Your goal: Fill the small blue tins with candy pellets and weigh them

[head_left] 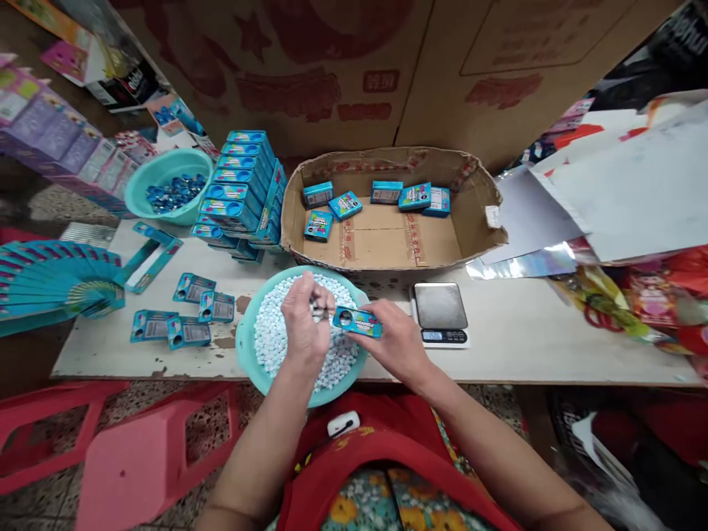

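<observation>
My right hand (pixel 394 345) grips a small blue box (pixel 358 321) and holds it flat above the teal bowl (pixel 246 352) of small white candies (pixel 271 339). My left hand (pixel 303 317) is closed at the box's left end, pinching something small and dark that I cannot make out. Both hands hover over the bowl at the near edge of the table.
A small digital scale (pixel 441 313) sits right of the bowl. Behind it, an open cardboard tray (pixel 481 214) holds several filled blue boxes (pixel 346 204). A stack of blue boxes (pixel 243 193), a second teal bowl (pixel 144 203), flat box blanks (pixel 182 313) and a fanned pile (pixel 52 284) lie left. Red stools (pixel 138 457) stand below.
</observation>
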Demonstrator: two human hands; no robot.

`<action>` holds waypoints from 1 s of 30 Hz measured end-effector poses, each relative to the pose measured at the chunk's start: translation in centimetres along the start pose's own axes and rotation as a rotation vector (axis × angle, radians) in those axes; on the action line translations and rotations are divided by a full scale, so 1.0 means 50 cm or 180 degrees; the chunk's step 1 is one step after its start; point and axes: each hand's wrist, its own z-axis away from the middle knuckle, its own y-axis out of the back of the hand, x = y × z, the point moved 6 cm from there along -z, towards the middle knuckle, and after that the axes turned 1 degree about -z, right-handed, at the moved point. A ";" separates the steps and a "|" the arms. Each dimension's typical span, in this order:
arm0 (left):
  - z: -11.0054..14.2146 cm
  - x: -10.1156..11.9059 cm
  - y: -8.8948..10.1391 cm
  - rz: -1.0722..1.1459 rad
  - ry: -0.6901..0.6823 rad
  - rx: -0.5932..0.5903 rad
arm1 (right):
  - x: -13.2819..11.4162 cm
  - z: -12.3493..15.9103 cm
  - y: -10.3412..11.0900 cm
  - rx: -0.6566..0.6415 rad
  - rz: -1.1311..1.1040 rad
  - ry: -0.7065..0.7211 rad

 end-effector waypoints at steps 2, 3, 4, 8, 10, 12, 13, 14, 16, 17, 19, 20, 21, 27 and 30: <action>0.008 0.001 0.002 -0.0242 -0.0369 0.0084 | -0.015 -0.008 -0.019 -0.0084 0.0069 0.0078; 0.009 0.001 0.006 -0.0312 -0.0488 0.0134 | -0.020 -0.012 -0.025 -0.0104 0.0099 0.0104; 0.009 0.001 0.011 -0.0344 -0.0565 0.0174 | -0.024 -0.015 -0.029 -0.0117 0.0125 0.0118; 0.001 -0.001 0.023 -0.0339 -0.0546 0.0248 | -0.028 -0.022 -0.041 -0.0148 0.0177 0.0060; -0.008 -0.002 0.033 -0.0317 -0.0422 0.0256 | -0.024 -0.023 -0.044 -0.0170 0.0117 0.0004; -0.020 0.000 0.055 -0.0448 -0.0352 0.0270 | -0.016 -0.022 -0.040 -0.0192 -0.0076 -0.0063; -0.027 0.003 0.069 -0.0724 -0.0352 0.0253 | -0.011 -0.022 -0.035 -0.0196 -0.0237 -0.0096; -0.032 0.008 0.084 -0.1183 -0.0397 0.0190 | -0.004 -0.022 -0.028 -0.0172 -0.0421 -0.0153; -0.035 0.022 0.104 -0.2482 -0.0634 -0.0091 | 0.010 -0.023 -0.010 0.0032 -0.0713 -0.0321; -0.031 0.026 0.105 -0.3125 -0.0792 -0.0352 | 0.015 -0.025 -0.003 0.0166 -0.0759 -0.0371; -0.013 0.027 0.091 -0.3968 -0.1120 -0.1104 | 0.009 -0.034 -0.003 0.0313 -0.0705 -0.0289; 0.000 0.026 0.079 -0.4139 -0.1241 -0.1497 | 0.000 -0.041 -0.011 0.0260 -0.0702 -0.0162; 0.011 0.027 0.068 -0.4198 -0.1289 -0.1842 | -0.011 -0.050 -0.022 0.0151 -0.0759 -0.0024; -0.045 0.177 0.140 -0.4453 -0.1447 -0.0026 | 0.024 -0.177 -0.036 0.0357 -0.1004 -0.0016; -0.110 0.271 0.249 -0.4726 -0.1391 0.1740 | 0.095 -0.299 -0.053 0.0293 -0.0233 -0.0111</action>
